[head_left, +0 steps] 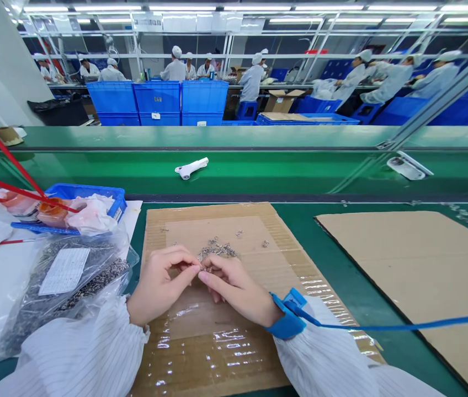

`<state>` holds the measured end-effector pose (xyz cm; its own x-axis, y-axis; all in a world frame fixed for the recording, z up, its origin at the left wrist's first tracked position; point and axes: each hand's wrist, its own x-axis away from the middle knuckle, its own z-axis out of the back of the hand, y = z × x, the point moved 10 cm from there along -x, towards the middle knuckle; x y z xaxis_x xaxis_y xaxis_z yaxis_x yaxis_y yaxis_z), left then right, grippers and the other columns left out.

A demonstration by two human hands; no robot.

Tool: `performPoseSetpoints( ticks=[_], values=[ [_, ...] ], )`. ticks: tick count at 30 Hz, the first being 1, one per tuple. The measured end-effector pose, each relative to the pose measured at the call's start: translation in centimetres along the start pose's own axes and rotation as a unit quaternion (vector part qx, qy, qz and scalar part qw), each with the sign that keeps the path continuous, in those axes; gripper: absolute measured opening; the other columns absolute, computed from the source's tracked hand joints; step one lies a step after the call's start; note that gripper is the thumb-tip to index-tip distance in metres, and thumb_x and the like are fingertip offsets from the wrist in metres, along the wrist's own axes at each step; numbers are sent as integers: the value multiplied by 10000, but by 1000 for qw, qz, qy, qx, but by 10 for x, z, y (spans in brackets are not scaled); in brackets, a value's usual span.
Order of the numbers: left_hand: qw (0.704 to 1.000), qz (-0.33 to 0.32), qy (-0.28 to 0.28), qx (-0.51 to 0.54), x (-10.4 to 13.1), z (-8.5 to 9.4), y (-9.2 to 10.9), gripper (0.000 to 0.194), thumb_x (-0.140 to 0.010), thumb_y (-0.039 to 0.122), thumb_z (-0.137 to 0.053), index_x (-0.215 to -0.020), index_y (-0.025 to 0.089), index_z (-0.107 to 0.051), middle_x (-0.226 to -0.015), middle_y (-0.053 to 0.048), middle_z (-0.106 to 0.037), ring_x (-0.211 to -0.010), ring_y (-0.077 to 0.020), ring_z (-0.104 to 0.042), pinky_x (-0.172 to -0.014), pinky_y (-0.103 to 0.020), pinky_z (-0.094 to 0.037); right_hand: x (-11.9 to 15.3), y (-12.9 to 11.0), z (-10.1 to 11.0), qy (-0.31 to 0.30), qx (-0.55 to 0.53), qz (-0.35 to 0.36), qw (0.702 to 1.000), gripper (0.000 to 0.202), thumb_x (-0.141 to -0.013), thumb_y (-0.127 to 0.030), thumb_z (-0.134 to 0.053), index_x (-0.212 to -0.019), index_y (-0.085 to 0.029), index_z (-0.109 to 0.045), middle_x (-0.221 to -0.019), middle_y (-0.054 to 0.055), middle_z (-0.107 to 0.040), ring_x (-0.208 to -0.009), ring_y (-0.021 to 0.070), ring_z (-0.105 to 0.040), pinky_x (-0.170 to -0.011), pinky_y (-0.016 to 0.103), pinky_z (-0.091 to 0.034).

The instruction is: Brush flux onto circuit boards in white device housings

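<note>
Metal part (203,269) in closed fingertip grip of left hand (163,282) and right hand (240,288)

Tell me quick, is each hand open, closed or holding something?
Left hand: closed in a pinch, apparently on a small metal piece.
Right hand: pinched closed too, seemingly on the same piece.

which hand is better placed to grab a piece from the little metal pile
Probably the right hand: the metal pile lies just beyond it, while the left hand is mostly left of the pile. The blue cord trails right, away from it.
</note>
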<state>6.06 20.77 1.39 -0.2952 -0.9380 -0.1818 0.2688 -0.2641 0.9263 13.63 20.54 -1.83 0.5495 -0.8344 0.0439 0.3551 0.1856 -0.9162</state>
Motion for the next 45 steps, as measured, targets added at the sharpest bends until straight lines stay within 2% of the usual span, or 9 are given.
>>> performPoseSetpoints(
  ticks=[6, 11, 17, 22, 28, 33, 37, 41, 45],
  values=[
    [1000, 3, 18, -3, -1, 6, 1, 143, -743, 190, -499, -651, 127, -588, -632, -30, -542, -540, -110, -475, -516, -242, -380, 11, -37, 9, 83, 304, 194, 929, 265, -856, -243, -320, -778, -134, -550, -676, 36, -511, -605, 112, -447, -532, 222, -321],
    [996, 65, 15, 51, -2, 3, -13, 143, -714, 217, -531, -637, 122, -606, -584, -25, -544, -505, -107, -476, -498, -246, -384, 16, -43, 1, 92, 427, 248, 864, 318, -852, -204, -276, -636, -143, -501, -587, 19, -468, -513, 113, -385, -465, 239, -259],
    [923, 253, 7, 290, 10, -19, -52, 121, -649, 234, -605, -668, 115, -593, -550, -12, -574, -408, -64, -448, -400, -192, -337, 15, -39, -8, 70, 411, 254, 873, 306, -863, -167, -230, -675, -141, -470, -618, 27, -472, -514, 113, -389, -474, 228, -292],
    [898, 290, -16, 330, 13, -30, -56, 115, -637, 207, -619, -636, 105, -566, -543, -9, -569, -401, -39, -426, -391, -163, -316, 10, -30, -6, 69, 384, 210, 896, 295, -866, -181, -225, -675, -149, -447, -624, 28, -464, -528, 117, -403, -494, 231, -308],
    [935, 220, -19, 278, 9, -25, -43, 134, -688, 215, -561, -779, 117, -546, -626, -6, -575, -539, -88, -525, -523, -213, -417, 4, -22, 2, 49, 255, 135, 956, 312, -868, -204, -240, -614, -158, -415, -573, 11, -457, -529, 105, -421, -527, 225, -323],
    [976, 167, -11, 136, 7, -19, -39, 141, -676, 183, -572, -806, 135, -545, -585, 14, -552, -580, -120, -543, -573, -253, -448, 2, -21, 4, 45, 199, 106, 973, 336, -868, -222, -245, -572, -162, -394, -536, 3, -453, -521, 105, -426, -532, 233, -321],
    [997, 72, 24, -9, 5, -7, -21, 82, -736, 199, -514, -746, 150, -580, -615, -6, -576, -565, -129, -548, -541, -251, -438, 2, -22, 3, 42, 182, 106, 977, 336, -866, -199, -249, -568, -160, -398, -534, -3, -464, -525, 98, -443, -558, 227, -329],
    [982, -74, 33, -172, 8, -3, 13, 140, -778, 186, -469, -690, 155, -573, -610, -8, -558, -556, -119, -508, -504, -234, -378, 1, -14, -2, 16, 271, 73, 960, 303, -848, -195, -280, -577, -155, -408, -544, 10, -480, -511, 100, -424, -517, 223, -290],
    [980, -71, 13, -185, 10, -5, 15, 141, -778, 165, -471, -676, 156, -567, -584, 4, -538, -540, -109, -488, -482, -222, -351, 2, -7, -9, -25, 370, 45, 927, 287, -831, -202, -309, -604, -138, -472, -578, 37, -520, -503, 102, -409, -497, 235, -240]
  ],
)
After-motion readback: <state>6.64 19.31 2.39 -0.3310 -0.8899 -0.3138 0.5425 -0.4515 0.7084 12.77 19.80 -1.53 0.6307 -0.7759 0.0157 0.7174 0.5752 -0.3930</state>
